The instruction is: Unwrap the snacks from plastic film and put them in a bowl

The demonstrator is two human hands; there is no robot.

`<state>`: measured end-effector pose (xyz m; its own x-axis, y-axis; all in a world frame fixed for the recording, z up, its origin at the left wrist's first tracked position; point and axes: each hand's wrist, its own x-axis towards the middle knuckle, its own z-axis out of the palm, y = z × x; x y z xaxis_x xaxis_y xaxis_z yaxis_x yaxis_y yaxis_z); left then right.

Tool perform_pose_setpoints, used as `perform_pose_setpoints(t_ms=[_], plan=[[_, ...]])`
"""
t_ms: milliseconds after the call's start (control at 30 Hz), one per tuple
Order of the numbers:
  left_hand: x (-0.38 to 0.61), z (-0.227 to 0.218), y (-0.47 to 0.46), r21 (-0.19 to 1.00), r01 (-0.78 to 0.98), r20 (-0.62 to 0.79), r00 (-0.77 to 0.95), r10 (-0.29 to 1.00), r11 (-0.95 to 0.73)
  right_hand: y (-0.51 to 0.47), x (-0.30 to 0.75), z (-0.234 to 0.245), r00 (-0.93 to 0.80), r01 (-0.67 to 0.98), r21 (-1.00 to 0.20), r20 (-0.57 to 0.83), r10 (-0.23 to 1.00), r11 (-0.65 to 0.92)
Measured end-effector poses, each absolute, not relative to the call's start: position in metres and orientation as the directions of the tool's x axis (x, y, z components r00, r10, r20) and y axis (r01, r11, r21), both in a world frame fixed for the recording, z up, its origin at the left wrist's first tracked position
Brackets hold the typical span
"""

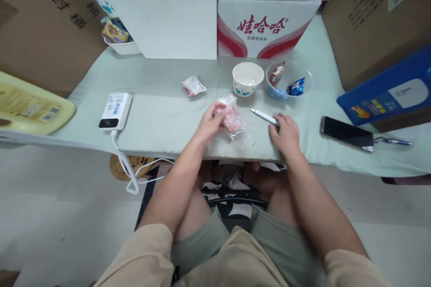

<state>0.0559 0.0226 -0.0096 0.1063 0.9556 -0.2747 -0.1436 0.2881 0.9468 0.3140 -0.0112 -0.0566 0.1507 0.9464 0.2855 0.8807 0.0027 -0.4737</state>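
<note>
My left hand (210,122) is closed on a clear plastic packet with pink-red contents (230,116), lying on the pale green table (161,121). My right hand (285,132) rests on the table with its fingers curled over the end of a white pen-like tool (263,116). Just beyond stand a white paper bowl (248,78) and a clear bowl (305,81) with a few small wrapped packets in it. A second small red-and-white packet (193,85) lies farther left.
A white power bank (115,110) with a cable lies at the left, a phone (346,133) and a pen (392,141) at the right. White cartons (266,27), brown boxes (43,22) and a blue box (390,94) ring the table's back. A yellow tray (30,105) sits far left.
</note>
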Motion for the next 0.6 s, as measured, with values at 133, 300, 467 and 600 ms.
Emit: perform_pose_setpoints(t_ms=[133, 300, 467, 600], plan=[[0.056, -0.006, 0.025, 0.903, -0.233, -0.347, 0.097, 0.933, 0.36, -0.013, 0.301, -0.053, 0.299, 0.703, -0.708, 0.199, 0.933, -0.074], [0.052, -0.005, 0.023, 0.848, -0.228, -0.439, 0.203, 0.875, 0.478, -0.024, 0.259, -0.035, 0.112, 0.121, -0.992, 0.054, 0.992, 0.04], [0.057, -0.011, 0.02, 0.919, -0.135, -0.342, 0.194, 0.919, 0.37, -0.028, 0.236, -0.024, -0.109, 0.127, -0.992, 0.005, 0.994, 0.019], [0.06, -0.016, 0.021, 0.969, -0.062, -0.223, 0.201, 0.954, 0.239, -0.021, 0.237, -0.023, -0.026, 0.195, -0.978, 0.076, 0.997, 0.079]])
